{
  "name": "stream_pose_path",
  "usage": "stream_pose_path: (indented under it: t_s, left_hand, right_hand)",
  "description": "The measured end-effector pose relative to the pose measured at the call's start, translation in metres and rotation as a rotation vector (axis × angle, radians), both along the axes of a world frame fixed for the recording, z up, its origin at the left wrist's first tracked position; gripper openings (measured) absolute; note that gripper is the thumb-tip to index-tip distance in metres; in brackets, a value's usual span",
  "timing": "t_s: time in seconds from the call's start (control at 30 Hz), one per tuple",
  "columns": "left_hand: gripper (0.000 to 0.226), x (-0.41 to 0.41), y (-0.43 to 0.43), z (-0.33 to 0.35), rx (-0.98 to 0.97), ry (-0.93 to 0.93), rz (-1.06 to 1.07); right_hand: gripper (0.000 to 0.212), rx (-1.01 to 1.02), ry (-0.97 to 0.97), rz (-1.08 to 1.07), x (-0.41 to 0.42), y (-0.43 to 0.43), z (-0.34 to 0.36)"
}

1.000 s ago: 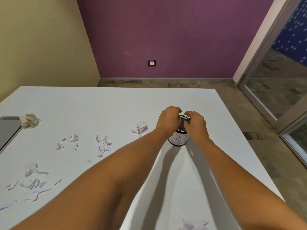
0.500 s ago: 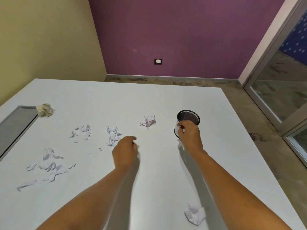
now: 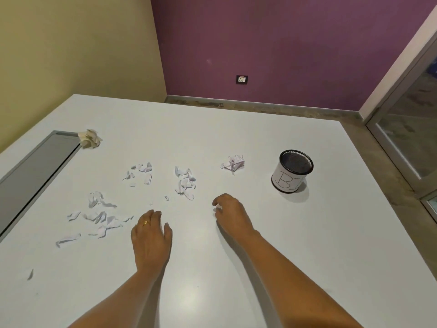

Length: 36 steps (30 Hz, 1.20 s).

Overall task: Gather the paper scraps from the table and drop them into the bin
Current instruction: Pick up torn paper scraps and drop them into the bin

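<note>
A small black mesh bin [image 3: 293,171] with a white paper label stands on the white table [image 3: 260,233] at the right. White paper scraps lie in loose groups: a crumpled ball [image 3: 233,163] left of the bin, a torn cluster [image 3: 185,182] in the middle, another [image 3: 142,172] further left, and a spread of strips [image 3: 99,218] nearest my left hand. My left hand [image 3: 151,235] rests palm down, fingers apart, holding nothing. My right hand [image 3: 230,213] hovers with curled fingers, apart from the bin, and I see nothing held in it.
A beige crumpled wad [image 3: 91,138] lies at the corner of a grey recessed panel [image 3: 35,171] on the table's left side. The table's right edge drops to a concrete floor, with a glass door frame [image 3: 402,147] beyond.
Both hands left the bin. The left hand swept left across the table toward the scraps, then the right hand let go of the bin and drew back toward me.
</note>
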<state>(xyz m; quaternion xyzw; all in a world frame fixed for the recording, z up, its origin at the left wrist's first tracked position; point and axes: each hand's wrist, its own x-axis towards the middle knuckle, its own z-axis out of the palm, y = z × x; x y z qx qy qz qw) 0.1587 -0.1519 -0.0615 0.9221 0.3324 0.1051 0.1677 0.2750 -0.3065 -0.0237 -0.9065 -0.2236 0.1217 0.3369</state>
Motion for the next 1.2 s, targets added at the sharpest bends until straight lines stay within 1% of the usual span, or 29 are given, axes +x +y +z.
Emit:
stream_pose_path:
  t_s: [0.13,0.23,0.3,0.4,0.5,0.63,0.73,0.8,0.87,0.93,1.03,1.1,1.17,1.2]
  left_hand:
    - [0.038,0.001,0.0,-0.002,0.045,0.022,-0.006]
    - [0.053,0.002,-0.001,-0.001,0.078,0.027,-0.011]
    - [0.059,0.002,-0.001,-0.001,0.102,0.033,-0.021]
    - [0.057,0.003,-0.001,-0.002,0.105,0.056,-0.021]
    - [0.049,0.004,-0.001,-0.003,0.093,0.09,-0.017]
    - [0.049,0.004,0.001,-0.005,0.091,0.111,-0.011]
    - [0.054,0.004,0.0,-0.004,0.11,0.125,-0.024]
    - [0.046,0.004,0.0,-0.005,0.12,0.126,-0.021]
    - [0.036,0.004,0.001,-0.007,0.115,0.122,-0.01]
    - [0.036,0.004,0.001,-0.008,0.119,0.127,-0.004]
    - [0.05,0.004,0.0,-0.004,0.136,0.146,-0.017]
    - [0.054,0.004,0.0,-0.003,0.144,0.145,-0.022]
    - [0.054,0.004,0.0,-0.004,0.138,0.15,-0.023]
    - [0.055,0.004,0.0,-0.003,0.133,0.153,-0.022]
  right_hand:
    - [0.033,-0.014,0.029,0.099,-0.009,0.031,-0.012]
    - [0.044,-0.031,-0.018,0.162,-0.012,0.051,-0.019]
    - [0.05,-0.058,-0.04,0.177,-0.012,0.063,-0.025]
    - [0.053,-0.066,-0.046,0.169,-0.008,0.076,-0.031]
    - [0.05,-0.102,-0.095,0.164,-0.005,0.087,-0.034]
    - [0.043,-0.198,-0.224,0.192,-0.005,0.097,-0.038]
    - [0.05,-0.255,-0.323,0.225,-0.005,0.102,-0.039]
    - [0.054,-0.284,-0.4,0.224,-0.005,0.105,-0.038]
    - [0.051,-0.319,-0.439,0.23,-0.005,0.107,-0.037]
    - [0.04,-0.341,-0.446,0.259,-0.006,0.106,-0.035]
    - [0.02,-0.269,-0.508,0.255,-0.013,0.095,-0.03]
    - [0.016,-0.308,-0.565,0.231,-0.017,0.086,-0.03]
    - [0.017,-0.359,-0.585,0.205,-0.019,0.077,-0.029]
    - [0.018,-0.352,-0.59,0.192,-0.019,0.072,-0.028]
